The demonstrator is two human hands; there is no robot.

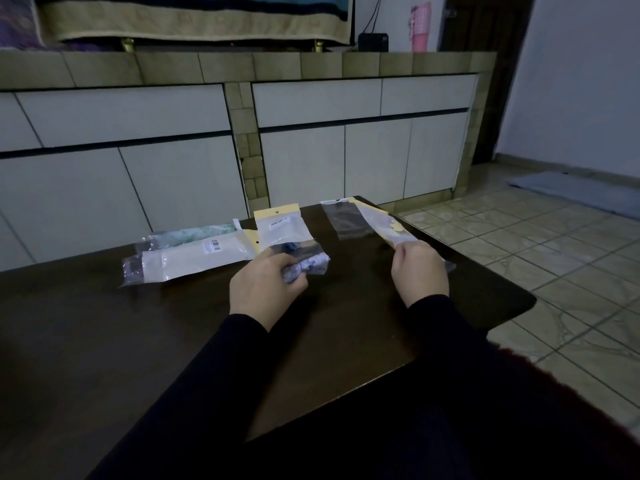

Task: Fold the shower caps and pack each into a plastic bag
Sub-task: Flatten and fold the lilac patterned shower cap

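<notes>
Two hands work over the dark table (104, 341): your left hand (263, 289) grips a folded blue shower cap (308, 266) at centre; your right hand (420, 271), at 3 o'clock, pinches an unfilled plastic bag (384, 225). Spread the bag's mouth wide first, then slide the cap in narrow end first.

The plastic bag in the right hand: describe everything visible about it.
The plastic bag is a long, narrow, clear sleeve with a pale yellow header strip at its far end and yellowish marks showing through its middle. It looks thin, glossy and flat, with nothing bulky inside. It slants from the far edge of the dark table toward the person. The right hand pinches its near end, and its far end overlaps another clear bag lying on the table. Whether its mouth is open cannot be told.
</notes>
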